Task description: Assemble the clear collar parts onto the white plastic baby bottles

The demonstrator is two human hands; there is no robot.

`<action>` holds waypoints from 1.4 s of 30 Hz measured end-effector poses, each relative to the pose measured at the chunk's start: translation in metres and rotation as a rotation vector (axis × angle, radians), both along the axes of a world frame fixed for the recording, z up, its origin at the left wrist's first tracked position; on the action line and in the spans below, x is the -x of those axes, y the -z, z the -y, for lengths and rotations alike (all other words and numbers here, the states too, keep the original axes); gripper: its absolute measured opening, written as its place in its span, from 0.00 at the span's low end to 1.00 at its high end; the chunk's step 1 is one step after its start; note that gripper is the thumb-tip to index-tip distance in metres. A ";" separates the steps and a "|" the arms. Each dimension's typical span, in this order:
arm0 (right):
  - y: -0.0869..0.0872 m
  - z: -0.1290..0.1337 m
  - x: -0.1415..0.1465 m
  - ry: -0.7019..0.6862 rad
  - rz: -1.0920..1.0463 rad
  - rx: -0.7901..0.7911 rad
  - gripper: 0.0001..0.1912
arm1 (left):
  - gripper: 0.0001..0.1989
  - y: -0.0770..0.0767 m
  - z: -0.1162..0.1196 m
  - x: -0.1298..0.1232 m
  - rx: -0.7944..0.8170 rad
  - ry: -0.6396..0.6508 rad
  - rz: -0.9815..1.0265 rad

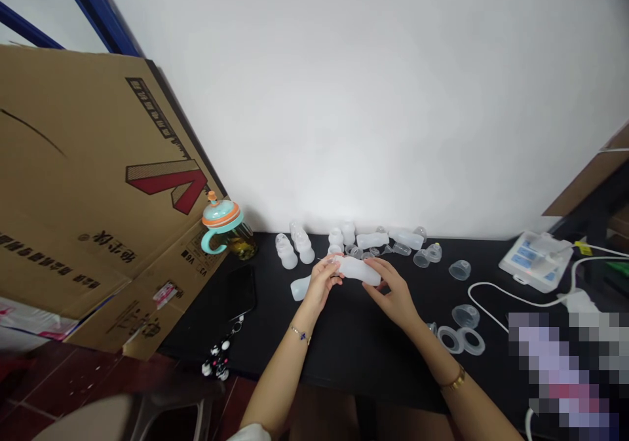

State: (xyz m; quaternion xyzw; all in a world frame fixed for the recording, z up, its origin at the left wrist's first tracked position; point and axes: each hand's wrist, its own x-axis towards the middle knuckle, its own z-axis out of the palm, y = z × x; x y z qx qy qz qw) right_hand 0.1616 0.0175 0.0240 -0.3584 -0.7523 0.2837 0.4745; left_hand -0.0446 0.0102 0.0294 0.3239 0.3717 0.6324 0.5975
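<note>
A translucent white baby bottle (361,270) lies sideways between my two hands, held above the black table. My left hand (322,282) has its fingers closed around the left end of the bottle, where part of that end is hidden. At the other end, the thumb and fingers of my right hand (394,295) grip the base. Another frosted bottle (299,288) lies on the table just beyond my left wrist, partly covered by the hand. Behind my hands stand frosted bottles with clear caps (285,252).
Several clear parts and bottles (372,240) line the wall. To the right are clear domed caps (460,269), white rings (474,341), a white box (535,261) and a looping cable (484,285). A teapot-like jug (230,231), phone (240,290) and cardboard box (98,198) are left.
</note>
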 end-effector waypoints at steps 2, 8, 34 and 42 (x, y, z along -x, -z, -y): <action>-0.003 0.000 0.000 -0.017 -0.057 0.091 0.25 | 0.25 -0.002 0.001 0.001 -0.006 0.009 -0.015; -0.007 -0.002 0.000 -0.044 -0.186 0.383 0.34 | 0.27 -0.005 0.001 0.000 0.004 0.035 -0.036; -0.002 -0.014 -0.002 -0.121 -0.508 0.633 0.30 | 0.26 0.002 -0.005 -0.003 -0.026 -0.054 -0.079; 0.009 -0.021 -0.003 -0.139 -0.498 0.628 0.31 | 0.27 0.000 -0.005 -0.001 -0.011 -0.060 -0.060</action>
